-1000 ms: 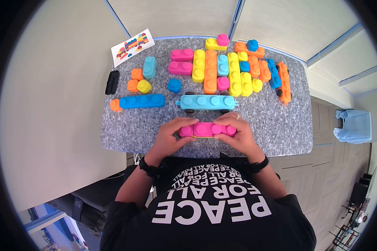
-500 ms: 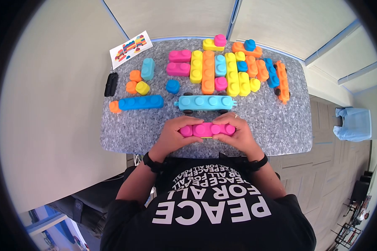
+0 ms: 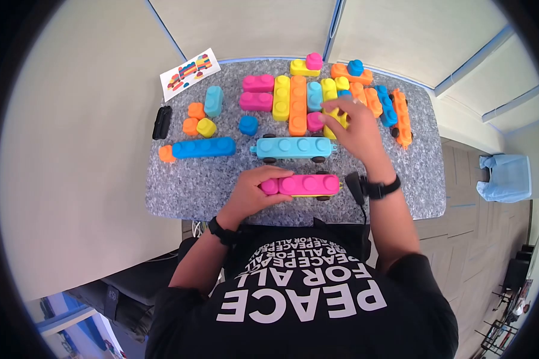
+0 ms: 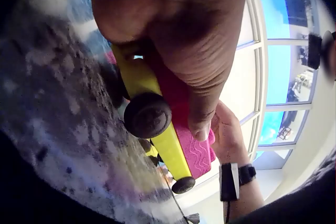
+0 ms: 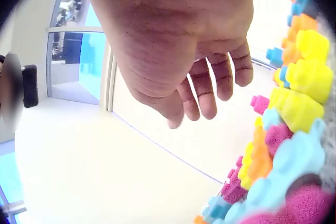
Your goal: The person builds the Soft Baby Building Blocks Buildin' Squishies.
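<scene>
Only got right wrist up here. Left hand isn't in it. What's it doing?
Observer: Head view has the left hand gripping the left end of a row of pink blocks.

Operator: What are they sitting on?

Observer: Left wrist view shows a yellow base with dark wheels directly under the pink.

Operator: Anything with pictures on the table?

Observer: Yes, in the head view a printed card with colored block shapes lies at the far left corner of the table.
</scene>
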`<state>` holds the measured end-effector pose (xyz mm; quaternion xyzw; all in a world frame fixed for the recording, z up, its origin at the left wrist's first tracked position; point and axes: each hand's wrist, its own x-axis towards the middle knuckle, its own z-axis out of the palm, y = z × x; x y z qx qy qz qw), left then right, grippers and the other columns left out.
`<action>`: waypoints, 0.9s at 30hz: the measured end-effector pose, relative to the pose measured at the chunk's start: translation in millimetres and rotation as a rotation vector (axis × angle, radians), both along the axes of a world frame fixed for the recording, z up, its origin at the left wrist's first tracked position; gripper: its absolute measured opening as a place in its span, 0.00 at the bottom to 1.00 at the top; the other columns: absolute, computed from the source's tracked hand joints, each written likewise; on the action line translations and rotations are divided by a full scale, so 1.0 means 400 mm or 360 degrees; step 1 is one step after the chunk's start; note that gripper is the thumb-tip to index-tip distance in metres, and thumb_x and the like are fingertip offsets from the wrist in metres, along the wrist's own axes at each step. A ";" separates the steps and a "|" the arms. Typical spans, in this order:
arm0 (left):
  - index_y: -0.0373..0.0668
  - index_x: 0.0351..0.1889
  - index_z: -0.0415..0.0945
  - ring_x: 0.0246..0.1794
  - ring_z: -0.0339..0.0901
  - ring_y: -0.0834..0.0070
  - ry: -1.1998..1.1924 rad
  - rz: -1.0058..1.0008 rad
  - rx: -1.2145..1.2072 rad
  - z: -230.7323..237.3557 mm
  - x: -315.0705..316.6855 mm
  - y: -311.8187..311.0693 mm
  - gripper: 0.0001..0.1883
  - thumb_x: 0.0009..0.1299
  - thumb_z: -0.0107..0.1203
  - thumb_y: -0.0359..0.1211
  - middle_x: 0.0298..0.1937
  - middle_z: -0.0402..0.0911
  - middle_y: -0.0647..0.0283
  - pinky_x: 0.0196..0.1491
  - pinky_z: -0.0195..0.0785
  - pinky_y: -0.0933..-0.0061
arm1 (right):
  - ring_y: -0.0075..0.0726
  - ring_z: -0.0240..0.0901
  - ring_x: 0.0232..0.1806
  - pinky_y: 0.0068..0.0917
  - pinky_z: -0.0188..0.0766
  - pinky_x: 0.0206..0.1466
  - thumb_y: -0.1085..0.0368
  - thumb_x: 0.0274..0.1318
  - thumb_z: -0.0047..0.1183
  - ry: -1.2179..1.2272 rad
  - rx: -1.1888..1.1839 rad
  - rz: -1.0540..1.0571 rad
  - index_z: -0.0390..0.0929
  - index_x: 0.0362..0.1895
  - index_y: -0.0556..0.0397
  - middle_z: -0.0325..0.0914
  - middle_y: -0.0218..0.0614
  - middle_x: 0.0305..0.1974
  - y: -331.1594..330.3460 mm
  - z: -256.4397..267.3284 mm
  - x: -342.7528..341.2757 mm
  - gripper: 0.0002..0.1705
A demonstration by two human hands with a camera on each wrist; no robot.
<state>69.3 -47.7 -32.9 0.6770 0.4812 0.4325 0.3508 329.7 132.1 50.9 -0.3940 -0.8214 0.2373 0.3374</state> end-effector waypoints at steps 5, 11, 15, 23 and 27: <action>0.45 0.64 0.93 0.58 0.94 0.61 -0.0029 -0.0006 0.0058 -0.006 0.011 0.004 0.33 0.59 0.91 0.35 0.58 0.96 0.58 0.65 0.85 0.62 | 0.59 0.89 0.57 0.49 0.85 0.61 0.65 0.61 0.78 -0.0323 0.0302 0.0010 0.96 0.54 0.52 0.93 0.46 0.50 0.160 -0.096 -0.070 0.17; 0.45 0.64 0.93 0.58 0.94 0.61 -0.0059 0.0008 0.0053 -0.016 0.011 0.003 0.33 0.59 0.91 0.34 0.57 0.96 0.58 0.64 0.85 0.63 | 0.60 0.89 0.60 0.52 0.87 0.63 0.67 0.58 0.78 -0.0465 0.0185 -0.0029 0.97 0.53 0.50 0.92 0.48 0.51 0.202 -0.134 -0.099 0.17; 0.45 0.64 0.93 0.57 0.94 0.62 -0.0063 0.0009 0.0032 -0.011 0.010 0.003 0.32 0.59 0.90 0.34 0.57 0.96 0.58 0.64 0.85 0.63 | 0.58 0.90 0.58 0.50 0.87 0.62 0.71 0.59 0.75 -0.0091 0.0155 -0.0015 0.96 0.54 0.51 0.92 0.47 0.54 0.151 -0.049 -0.051 0.17; 0.45 0.63 0.93 0.57 0.94 0.62 -0.0081 -0.0012 0.0002 -0.004 0.013 0.010 0.32 0.59 0.90 0.33 0.57 0.96 0.58 0.64 0.85 0.62 | 0.46 0.90 0.55 0.43 0.87 0.57 0.81 0.56 0.60 0.0399 -0.0142 0.0436 0.96 0.55 0.51 0.90 0.40 0.55 -0.123 0.048 0.129 0.25; 0.45 0.64 0.93 0.58 0.94 0.61 -0.0093 -0.0029 -0.0016 0.000 0.016 0.013 0.32 0.59 0.90 0.32 0.58 0.96 0.58 0.65 0.85 0.62 | 0.48 0.91 0.57 0.41 0.87 0.60 0.82 0.54 0.57 0.0362 -0.0357 0.0600 0.96 0.52 0.53 0.90 0.42 0.57 -0.220 0.004 0.159 0.25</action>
